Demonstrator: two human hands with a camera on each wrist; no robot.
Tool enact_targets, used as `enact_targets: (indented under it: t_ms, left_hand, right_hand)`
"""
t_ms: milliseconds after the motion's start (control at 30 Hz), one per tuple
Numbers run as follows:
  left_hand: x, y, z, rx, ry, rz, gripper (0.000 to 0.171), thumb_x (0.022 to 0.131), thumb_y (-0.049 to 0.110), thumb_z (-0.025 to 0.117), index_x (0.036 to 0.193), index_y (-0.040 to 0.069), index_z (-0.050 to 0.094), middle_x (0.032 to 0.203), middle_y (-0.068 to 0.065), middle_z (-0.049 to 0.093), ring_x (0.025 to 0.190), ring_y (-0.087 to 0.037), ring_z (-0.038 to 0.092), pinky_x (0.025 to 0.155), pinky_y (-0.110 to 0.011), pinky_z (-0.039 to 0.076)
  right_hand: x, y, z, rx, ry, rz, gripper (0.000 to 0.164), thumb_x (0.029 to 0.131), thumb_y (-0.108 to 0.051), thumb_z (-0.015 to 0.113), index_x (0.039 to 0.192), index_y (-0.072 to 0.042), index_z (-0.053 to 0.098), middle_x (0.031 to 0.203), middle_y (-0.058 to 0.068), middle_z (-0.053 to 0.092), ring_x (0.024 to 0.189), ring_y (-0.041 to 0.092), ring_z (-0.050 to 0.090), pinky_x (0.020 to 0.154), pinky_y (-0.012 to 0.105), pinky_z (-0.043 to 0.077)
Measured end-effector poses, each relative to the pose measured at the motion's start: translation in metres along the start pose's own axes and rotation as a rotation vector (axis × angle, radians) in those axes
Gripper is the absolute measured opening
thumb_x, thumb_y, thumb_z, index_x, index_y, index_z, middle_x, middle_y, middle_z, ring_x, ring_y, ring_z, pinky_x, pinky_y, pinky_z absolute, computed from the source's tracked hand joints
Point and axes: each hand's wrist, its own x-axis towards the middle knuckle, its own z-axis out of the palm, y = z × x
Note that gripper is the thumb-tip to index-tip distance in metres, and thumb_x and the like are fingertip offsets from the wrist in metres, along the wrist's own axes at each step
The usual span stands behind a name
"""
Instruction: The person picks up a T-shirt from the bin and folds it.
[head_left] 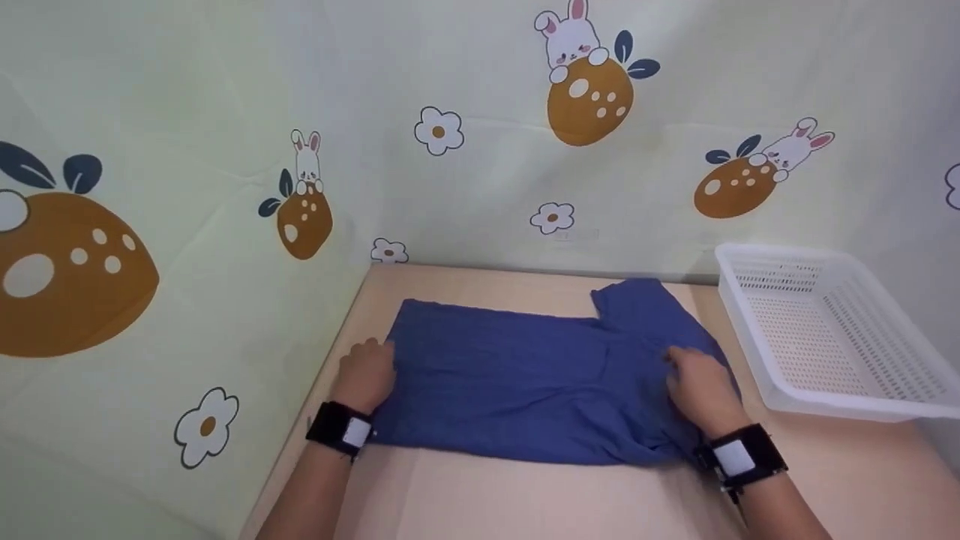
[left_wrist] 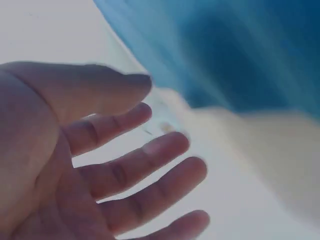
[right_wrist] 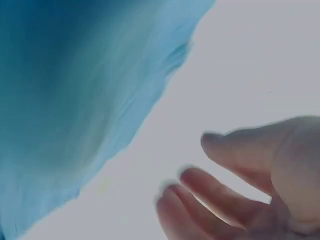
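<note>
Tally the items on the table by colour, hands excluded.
Blue: 1, the folded blue shirt, with the left hand at its left edge and the right hand on its right part.
White: 1, the perforated plastic basket at the right.
Total: 2.

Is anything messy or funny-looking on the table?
Only a little: the blue cloth shirt lies half-folded, with one sleeve sticking out at the back right corner. The white plastic basket beside it sits straight. Nothing looks spilled or torn.
</note>
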Motion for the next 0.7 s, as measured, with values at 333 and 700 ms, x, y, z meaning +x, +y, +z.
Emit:
enact_targets:
  t_ms: [333, 700]
  left_hand:
    - [0.002, 0.048, 0.023, -0.122, -0.404, 0.188, 0.102, 0.064, 0.064, 0.083, 0.151, 0.033, 0.040, 0.164, -0.017, 0.022, 0.150, -0.049, 0.013, 0.111, -0.074, 0.020]
    - [-0.030, 0.067, 0.019, -0.110, -0.422, 0.174, 0.120, 0.049, 0.068, 0.088, 0.152, 0.030, 0.038, 0.162, -0.022, 0.021, 0.146, -0.057, 0.013, 0.094, -0.087, 0.021]
  right_hand:
    - [-0.032, -0.009, 0.028, -0.025, -0.465, -0.011, 0.091, 0.073, -0.048, 0.083, 0.146, -0.007, 0.047, 0.151, 0.030, 0.038, 0.136, 0.059, 0.034, 0.088, 0.083, 0.033]
    - [-0.055, 0.012, 0.007, -0.026, -0.610, 0.054, 0.114, 0.061, -0.061, 0.084, 0.154, -0.018, 0.033, 0.159, 0.028, 0.020, 0.137, 0.068, 0.015, 0.070, 0.093, 0.018]
